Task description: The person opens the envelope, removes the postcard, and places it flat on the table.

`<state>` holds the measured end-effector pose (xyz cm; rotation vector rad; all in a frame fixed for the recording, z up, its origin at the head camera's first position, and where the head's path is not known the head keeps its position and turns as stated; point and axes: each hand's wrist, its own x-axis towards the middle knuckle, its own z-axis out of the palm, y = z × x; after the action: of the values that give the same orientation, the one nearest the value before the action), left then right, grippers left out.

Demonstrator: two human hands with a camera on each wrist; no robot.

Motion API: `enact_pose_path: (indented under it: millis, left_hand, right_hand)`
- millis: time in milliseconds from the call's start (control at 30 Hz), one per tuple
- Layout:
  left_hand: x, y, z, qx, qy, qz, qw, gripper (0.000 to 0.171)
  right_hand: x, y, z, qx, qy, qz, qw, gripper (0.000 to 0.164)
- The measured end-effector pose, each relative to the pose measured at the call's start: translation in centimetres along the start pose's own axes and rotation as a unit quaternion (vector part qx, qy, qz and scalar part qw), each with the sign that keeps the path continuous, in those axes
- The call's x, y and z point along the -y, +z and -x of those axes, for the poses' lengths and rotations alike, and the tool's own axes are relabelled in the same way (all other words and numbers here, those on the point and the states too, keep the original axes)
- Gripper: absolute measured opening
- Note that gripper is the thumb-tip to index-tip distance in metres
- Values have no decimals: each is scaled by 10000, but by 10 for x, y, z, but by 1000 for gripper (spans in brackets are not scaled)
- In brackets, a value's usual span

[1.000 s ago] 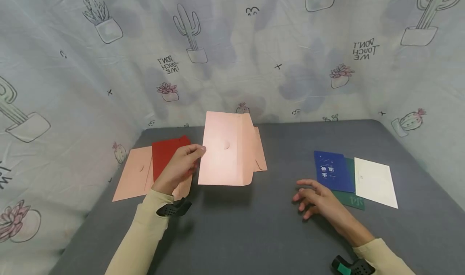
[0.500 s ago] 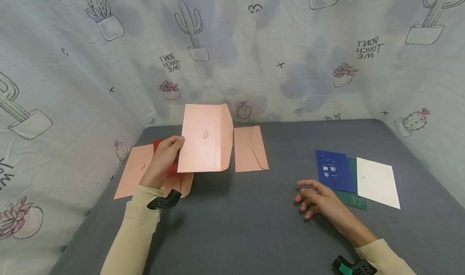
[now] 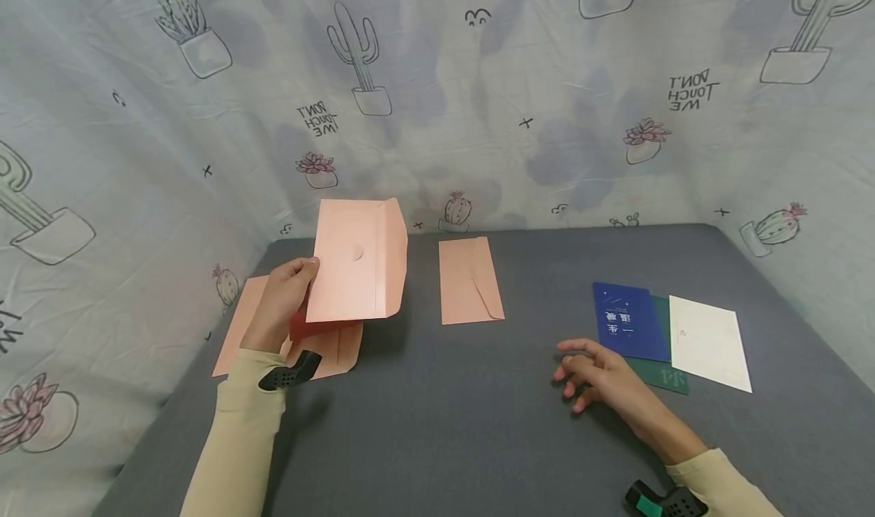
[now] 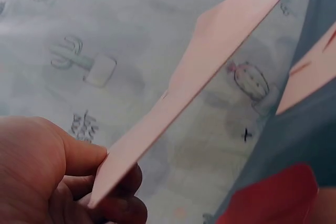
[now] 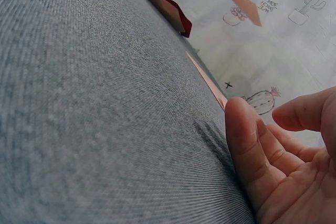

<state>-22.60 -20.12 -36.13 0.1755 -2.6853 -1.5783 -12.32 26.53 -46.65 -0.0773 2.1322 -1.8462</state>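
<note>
My left hand (image 3: 279, 304) pinches a pink envelope (image 3: 350, 263) by its left edge, thumb in front and fingers behind. The envelope is held up above the table, its flap standing out along the right side. In the left wrist view the same envelope (image 4: 184, 85) appears nearly edge-on between thumb and fingers. Below and behind it lie a red card or envelope (image 3: 321, 326), mostly hidden, and more pink envelopes (image 3: 239, 331). My right hand (image 3: 601, 376) rests on the table with fingers loosely bent and nothing in them; the right wrist view shows its fingers (image 5: 244, 140) by the grey cloth.
Another pink envelope (image 3: 472, 280) lies flat at the back middle of the grey table (image 3: 451, 426). Beyond my right hand lie a blue card (image 3: 629, 323), a green one (image 3: 659, 375) partly under it, and a white card (image 3: 707, 342). A patterned curtain (image 3: 437, 61) encloses the table.
My left hand has carried the pink envelope leftward, uncovering the envelope at the back middle and coming over the red and pink pile. The right hand has stayed in place.
</note>
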Motion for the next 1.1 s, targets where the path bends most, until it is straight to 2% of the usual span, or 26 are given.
enact_pose_path:
  millis: [167, 367, 567, 667, 933, 1100]
  left_hand:
    - [13, -7, -6, -228, -314, -64, 9992, 55]
    - [29, -15, -11, -480, -520, -218, 9973, 51]
    - [43, -19, -20, -535, -724, -328, 9954, 62]
    - [50, -19, -24, -539, -838, -286, 9946, 61]
    - [67, -20, -27, -522, -1027, -211, 9931, 48]
    - [75, -21, -29, -476, -1125, -216, 9923, 47]
  right_hand:
    - [1, 0, 1, 14, 31, 28, 10000, 48]
    - [2, 0, 0, 59, -2, 41, 10000, 48]
    - [2, 0, 1, 40, -31, 16, 10000, 47]
    - [1, 0, 1, 43, -48, 23, 10000, 48]
    - [0, -1, 2, 204, -221, 6, 9995, 52]
    - [0, -2, 2, 205, -208, -6, 9996, 52]
